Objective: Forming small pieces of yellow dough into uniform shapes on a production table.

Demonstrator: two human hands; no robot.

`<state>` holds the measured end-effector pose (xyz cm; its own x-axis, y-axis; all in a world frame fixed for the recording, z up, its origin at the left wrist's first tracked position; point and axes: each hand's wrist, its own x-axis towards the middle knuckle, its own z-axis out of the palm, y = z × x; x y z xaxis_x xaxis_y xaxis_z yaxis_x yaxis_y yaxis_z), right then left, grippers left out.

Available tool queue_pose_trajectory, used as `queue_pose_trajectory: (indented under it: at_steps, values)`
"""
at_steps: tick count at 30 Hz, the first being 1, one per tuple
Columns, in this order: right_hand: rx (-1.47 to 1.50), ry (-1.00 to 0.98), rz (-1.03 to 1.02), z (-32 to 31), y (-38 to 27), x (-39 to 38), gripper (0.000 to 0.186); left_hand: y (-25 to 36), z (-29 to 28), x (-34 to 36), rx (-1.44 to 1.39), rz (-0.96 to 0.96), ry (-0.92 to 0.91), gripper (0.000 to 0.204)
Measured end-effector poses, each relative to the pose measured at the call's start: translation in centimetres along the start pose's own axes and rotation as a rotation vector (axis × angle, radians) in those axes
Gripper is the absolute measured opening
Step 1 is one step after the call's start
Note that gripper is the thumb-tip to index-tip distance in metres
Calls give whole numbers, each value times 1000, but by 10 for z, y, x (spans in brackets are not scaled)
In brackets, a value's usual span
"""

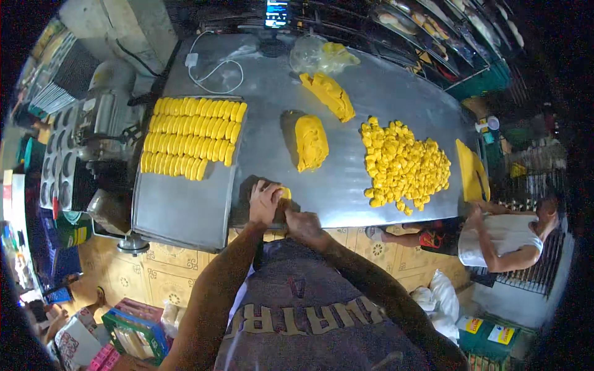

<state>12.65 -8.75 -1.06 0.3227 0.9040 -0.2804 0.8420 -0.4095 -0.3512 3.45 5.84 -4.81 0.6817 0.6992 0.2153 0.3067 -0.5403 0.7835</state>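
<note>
At the table's near edge my left hand is closed on a small piece of yellow dough, its fingers curled over it. My right hand presses against the same piece from the right, fingers bent; part of the dough is hidden under both hands. To their left, a metal tray bears several rows of finger-shaped yellow dough rolls. Beyond my hands lie a thick lump of yellow dough and a longer one. A wide heap of small dough pieces spreads to the right.
A co-worker stands at the right end beside a flat yellow dough slab. At the back are a clear plastic bag, a white cable and a lit screen. A grey machine stands left; racks hold trays behind.
</note>
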Motion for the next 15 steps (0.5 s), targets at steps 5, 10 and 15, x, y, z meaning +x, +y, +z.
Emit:
queue_pose_trajectory:
  at_steps: [5,10,15]
  values:
    - [368,415,-47,-41,7,22,36,-3,-12,-5,46,163,-76,14]
    - [307,254,-73,-24,24,35,37,5,-18,-13,145,32,-227,12]
    - [215,352,-73,-10,33,36,41,19,-6,-10,262,-32,44,13]
